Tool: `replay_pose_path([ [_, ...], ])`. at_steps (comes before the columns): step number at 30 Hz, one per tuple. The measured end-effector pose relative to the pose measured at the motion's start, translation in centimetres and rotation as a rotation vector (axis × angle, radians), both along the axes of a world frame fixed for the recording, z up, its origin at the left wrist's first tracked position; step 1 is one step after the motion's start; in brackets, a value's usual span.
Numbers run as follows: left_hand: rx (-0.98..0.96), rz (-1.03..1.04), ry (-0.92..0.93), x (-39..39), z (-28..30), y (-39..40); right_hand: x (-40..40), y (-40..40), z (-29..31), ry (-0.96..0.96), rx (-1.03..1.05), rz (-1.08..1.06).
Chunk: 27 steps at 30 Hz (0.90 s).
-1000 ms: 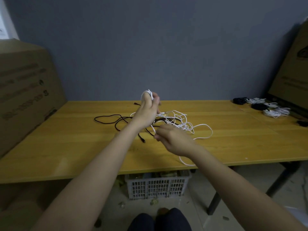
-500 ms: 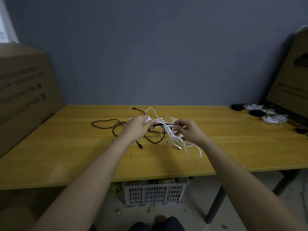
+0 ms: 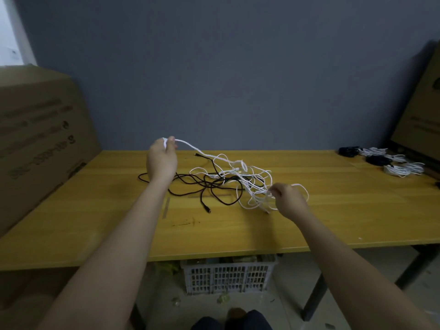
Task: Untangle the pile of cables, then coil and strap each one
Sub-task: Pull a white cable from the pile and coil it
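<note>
Hands have drawn apart since half a second ago: left hand (image 3: 162, 159) grips a white cable (image 3: 202, 153) raised, right hand (image 3: 287, 196) pinches white loops, stretching the tangle (image 3: 228, 182) mid-desk (image 3: 333, 210), loosening it.

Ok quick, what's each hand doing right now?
Left hand: raised, gripping one end of a white cable.
Right hand: pinching white loops in the tangled pile on the table.
</note>
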<state>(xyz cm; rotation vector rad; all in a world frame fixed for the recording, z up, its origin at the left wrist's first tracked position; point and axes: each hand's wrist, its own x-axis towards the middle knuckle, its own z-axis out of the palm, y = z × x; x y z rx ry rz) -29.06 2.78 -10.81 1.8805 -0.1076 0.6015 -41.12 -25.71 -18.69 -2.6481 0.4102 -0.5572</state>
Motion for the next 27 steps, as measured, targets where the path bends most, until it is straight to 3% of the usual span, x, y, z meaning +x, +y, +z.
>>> replay_pose_path([
  [3, 0.026, -0.085, -0.022, -0.8, 0.5, -1.0, 0.6, 2.1, 1.1, -0.14, 0.039, 0.141],
  [7, 0.062, -0.128, -0.062, -1.7, 0.7, -2.1, 0.2, 5.1, 2.9, -0.403, 0.174, 0.178],
  [9, 0.086, -0.136, -0.089, -2.2, 0.7, -2.7, 0.1, 6.7, 4.2, -0.473, 0.463, 0.185],
  [11, 0.1, -0.146, -0.104, -2.7, 0.9, -3.3, 0.0, 8.1, 5.5, -0.421, 0.781, 0.285],
  [13, 0.113, -0.155, -0.122, -3.2, 1.3, -3.9, 0.0, 9.0, 6.2, -0.401, 0.94, 0.323],
  [20, 0.154, -0.26, -0.22, -5.4, 1.9, -5.5, 1.2, 9.1, 8.7, -0.623, 1.044, 0.096],
  [22, 0.108, -0.379, -0.195, -5.6, 2.2, -5.7, 1.4, 8.6, 9.8, -0.756, 1.094, 0.046],
  [24, -0.025, -0.633, -0.054, -5.9, 2.8, -5.2, 1.5, 7.8, 10.8, -0.865, 1.126, 0.062],
  [27, -0.359, -1.009, 0.184, -6.7, 3.9, -4.3, 1.2, 6.7, 11.4, -0.837, 0.952, 0.137],
])
